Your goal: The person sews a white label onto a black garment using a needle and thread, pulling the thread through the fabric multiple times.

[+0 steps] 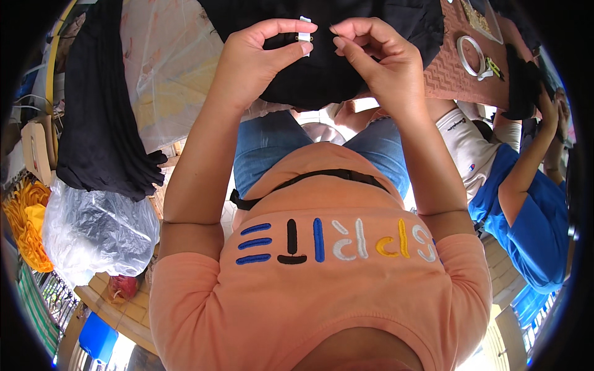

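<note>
Between the thumb and index finger of my left hand (253, 59) is a small white strip (304, 37) with tiny gold-coloured bits at its sides. Across from it, my right hand (387, 62) has its thumb and index fingertips drawn close together in a pinch. Whatever may be in that pinch is too small to make out. Both hands are raised over black cloth (309, 83), which is spread on the work surface in front of me. A short gap separates the right fingertips from the strip.
A white ring-shaped roll of tape (471, 55) and yellow-green thread snips (495, 68) lie on the brown surface (445, 77) at right. Another person in a blue shirt (526, 216) sits beyond. More black cloth (93, 93) and a clear plastic bag (102, 226) are at left.
</note>
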A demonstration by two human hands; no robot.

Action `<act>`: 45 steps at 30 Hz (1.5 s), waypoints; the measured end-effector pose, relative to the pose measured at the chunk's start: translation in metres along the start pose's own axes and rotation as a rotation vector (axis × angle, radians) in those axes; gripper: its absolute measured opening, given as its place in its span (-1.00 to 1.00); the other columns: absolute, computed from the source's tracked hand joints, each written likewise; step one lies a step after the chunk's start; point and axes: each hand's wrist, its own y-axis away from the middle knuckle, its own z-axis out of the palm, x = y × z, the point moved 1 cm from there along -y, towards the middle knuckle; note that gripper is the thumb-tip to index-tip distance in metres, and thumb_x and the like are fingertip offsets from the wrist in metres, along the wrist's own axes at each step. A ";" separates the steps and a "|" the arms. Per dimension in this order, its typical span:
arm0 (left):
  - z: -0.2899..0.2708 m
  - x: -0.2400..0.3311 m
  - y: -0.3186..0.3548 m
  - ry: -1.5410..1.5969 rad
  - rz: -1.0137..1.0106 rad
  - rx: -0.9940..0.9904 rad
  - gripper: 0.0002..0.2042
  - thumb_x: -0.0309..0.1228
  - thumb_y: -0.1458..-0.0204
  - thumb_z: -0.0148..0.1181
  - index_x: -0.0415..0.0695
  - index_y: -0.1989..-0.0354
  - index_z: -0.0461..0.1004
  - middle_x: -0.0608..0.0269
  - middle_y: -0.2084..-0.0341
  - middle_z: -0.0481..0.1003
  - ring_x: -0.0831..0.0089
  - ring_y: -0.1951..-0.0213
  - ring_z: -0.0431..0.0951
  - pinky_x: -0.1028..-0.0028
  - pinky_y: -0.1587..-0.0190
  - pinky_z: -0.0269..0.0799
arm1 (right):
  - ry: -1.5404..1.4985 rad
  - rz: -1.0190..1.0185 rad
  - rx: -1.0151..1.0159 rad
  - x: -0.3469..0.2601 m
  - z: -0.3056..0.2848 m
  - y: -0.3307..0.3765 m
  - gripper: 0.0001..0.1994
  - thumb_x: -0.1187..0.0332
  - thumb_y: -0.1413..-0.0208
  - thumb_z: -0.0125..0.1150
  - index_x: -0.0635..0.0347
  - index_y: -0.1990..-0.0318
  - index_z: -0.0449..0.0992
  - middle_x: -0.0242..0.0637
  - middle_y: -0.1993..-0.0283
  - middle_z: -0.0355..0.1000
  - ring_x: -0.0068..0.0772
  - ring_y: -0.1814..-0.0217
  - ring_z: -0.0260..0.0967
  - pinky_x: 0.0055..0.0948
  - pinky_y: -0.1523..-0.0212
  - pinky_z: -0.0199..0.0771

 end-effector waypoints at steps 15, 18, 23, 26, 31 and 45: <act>0.000 -0.003 -0.001 0.003 0.026 -0.012 -0.76 -0.49 0.00 0.26 -0.19 0.11 0.54 0.36 0.28 0.55 0.68 0.22 0.48 0.67 0.10 0.35 | 0.259 -0.288 0.036 0.008 0.016 -0.004 -0.87 0.54 -0.01 0.27 0.24 0.25 0.58 -0.41 0.31 0.48 -0.63 0.26 0.46 -0.67 0.20 0.47; -0.001 -0.003 -0.001 -0.003 0.036 -0.006 -0.76 -0.49 0.00 0.25 -0.19 0.12 0.55 0.35 0.25 0.55 0.68 0.21 0.48 0.68 0.09 0.35 | 0.290 -0.294 0.040 0.006 0.018 -0.004 -0.87 0.55 0.00 0.28 0.24 0.26 0.58 -0.40 0.31 0.48 -0.62 0.27 0.46 -0.66 0.22 0.48; 0.000 -0.003 -0.001 -0.017 0.050 -0.006 -0.77 -0.49 -0.01 0.24 -0.20 0.12 0.55 0.31 0.21 0.56 0.65 0.19 0.49 0.66 0.08 0.35 | 0.328 -0.411 0.066 0.009 0.020 -0.005 -0.87 0.55 0.01 0.28 0.23 0.27 0.58 -0.37 0.29 0.50 -0.58 0.29 0.47 -0.64 0.28 0.50; -0.001 -0.004 -0.001 -0.041 0.025 -0.006 -0.76 -0.49 0.00 0.24 -0.20 0.12 0.55 0.30 0.21 0.56 0.63 0.18 0.49 0.65 0.07 0.36 | 0.390 -0.450 0.070 0.008 0.021 -0.005 -0.87 0.54 0.02 0.28 0.21 0.27 0.59 -0.36 0.29 0.51 -0.56 0.30 0.48 -0.63 0.30 0.49; -0.003 -0.002 -0.001 -0.048 0.016 -0.025 -0.75 -0.49 -0.01 0.24 -0.19 0.10 0.55 0.29 0.20 0.56 0.63 0.17 0.50 0.64 0.06 0.36 | 0.424 -0.468 0.075 0.007 0.023 -0.003 -0.87 0.54 0.02 0.29 0.19 0.27 0.59 -0.36 0.31 0.51 -0.54 0.31 0.48 -0.62 0.30 0.49; -0.006 -0.004 -0.003 -0.084 0.032 0.021 -0.78 -0.47 -0.03 0.23 -0.20 0.13 0.57 0.31 0.22 0.57 0.66 0.21 0.50 0.66 0.09 0.37 | 0.248 -0.347 0.043 0.005 0.015 -0.007 -0.87 0.57 -0.03 0.23 0.27 0.23 0.56 -0.32 0.28 0.50 -0.57 0.30 0.46 -0.67 0.24 0.48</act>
